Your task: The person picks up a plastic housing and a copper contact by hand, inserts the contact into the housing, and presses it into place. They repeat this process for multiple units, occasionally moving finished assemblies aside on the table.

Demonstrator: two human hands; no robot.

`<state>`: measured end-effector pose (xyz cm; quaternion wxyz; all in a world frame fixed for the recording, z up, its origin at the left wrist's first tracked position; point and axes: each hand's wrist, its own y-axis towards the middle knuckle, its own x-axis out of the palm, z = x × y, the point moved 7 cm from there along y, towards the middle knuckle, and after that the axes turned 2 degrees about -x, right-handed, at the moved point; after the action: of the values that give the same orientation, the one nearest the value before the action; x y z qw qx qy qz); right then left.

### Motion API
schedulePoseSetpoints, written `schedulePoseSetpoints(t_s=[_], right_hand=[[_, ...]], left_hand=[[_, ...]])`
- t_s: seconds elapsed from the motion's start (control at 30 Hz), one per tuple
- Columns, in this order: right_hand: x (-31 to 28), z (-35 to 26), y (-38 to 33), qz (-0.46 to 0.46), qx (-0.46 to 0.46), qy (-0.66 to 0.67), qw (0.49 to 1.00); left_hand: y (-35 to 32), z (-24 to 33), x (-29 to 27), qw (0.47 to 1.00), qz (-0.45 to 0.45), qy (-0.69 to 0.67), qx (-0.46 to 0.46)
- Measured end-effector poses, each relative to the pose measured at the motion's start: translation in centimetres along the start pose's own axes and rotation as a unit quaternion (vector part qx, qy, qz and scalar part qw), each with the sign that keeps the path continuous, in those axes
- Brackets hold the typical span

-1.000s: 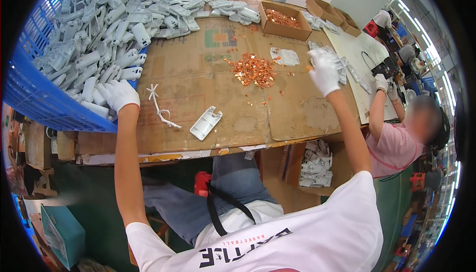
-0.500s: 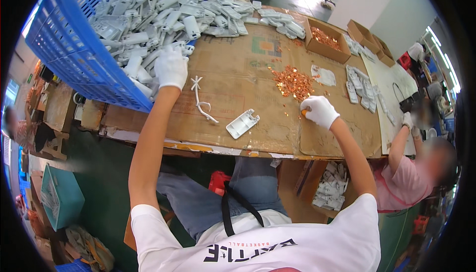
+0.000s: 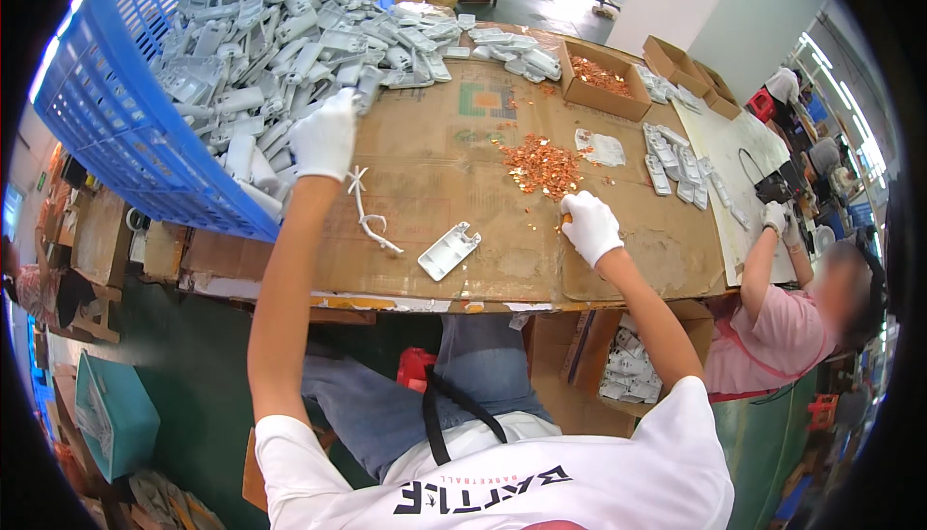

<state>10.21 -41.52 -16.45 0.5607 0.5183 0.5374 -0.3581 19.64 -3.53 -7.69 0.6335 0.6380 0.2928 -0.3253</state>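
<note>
My left hand (image 3: 325,139), in a white glove, reaches to the edge of a heap of white plastic casings (image 3: 275,52). Its fingers are closed on a casing (image 3: 367,88) at the heap's near right edge; the grip is partly hidden. Also gloved, my right hand (image 3: 590,229) is closed over the table beside a pile of small copper-coloured metal pieces (image 3: 539,165). A bit of an orange thing (image 3: 565,220) shows at its fingers; the rest is covered. Between my hands a single casing (image 3: 449,252) lies hollow side up, with a white branched plastic strip (image 3: 364,213) to its left.
A blue crate (image 3: 116,115) at the left holds much of the heap. Cardboard boxes (image 3: 603,105) stand at the back right, near rows of casings (image 3: 681,163). A clear bag (image 3: 601,148) lies by the copper pieces. A co-worker (image 3: 772,327) sits at the right.
The view has shifted, so the table sits slightly further left. My left hand stays at the heap's edge, its fingers now against a casing. My right hand remains closed near the copper pieces.
</note>
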Motion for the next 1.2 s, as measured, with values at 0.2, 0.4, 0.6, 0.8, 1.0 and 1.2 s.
schedulePoseSetpoints(t_s=[0.2,0.4,0.6,0.8,1.0,1.2], right_hand=[[-9.4,-15.1,2.2,0.166,-0.172,0.338,0.91],[-5.7,-15.4,2.4,0.161,-0.117,0.308,0.931],[-6.6,-16.1,3.0,0.162,-0.103,0.26,0.946],[-4.6,-14.9,3.7,0.059,-0.062,0.358,0.93],[-5.2,-15.2,3.3,0.073,-0.069,0.293,0.951],[-4.0,-14.0,2.2,0.04,-0.081,0.317,0.944]], left_hand=[[-4.6,8.7,-1.4,0.876,-0.197,-0.441,0.006],[-9.7,10.4,-1.3,0.735,-0.202,-0.639,-0.104],[-10.7,10.5,-3.9,0.843,-0.112,-0.523,-0.06],[-10.4,9.9,-4.1,0.853,-0.136,-0.502,-0.045],[-10.3,11.1,-3.9,0.88,-0.168,-0.443,-0.027],[-10.3,11.3,-2.1,0.837,-0.206,-0.507,-0.006]])
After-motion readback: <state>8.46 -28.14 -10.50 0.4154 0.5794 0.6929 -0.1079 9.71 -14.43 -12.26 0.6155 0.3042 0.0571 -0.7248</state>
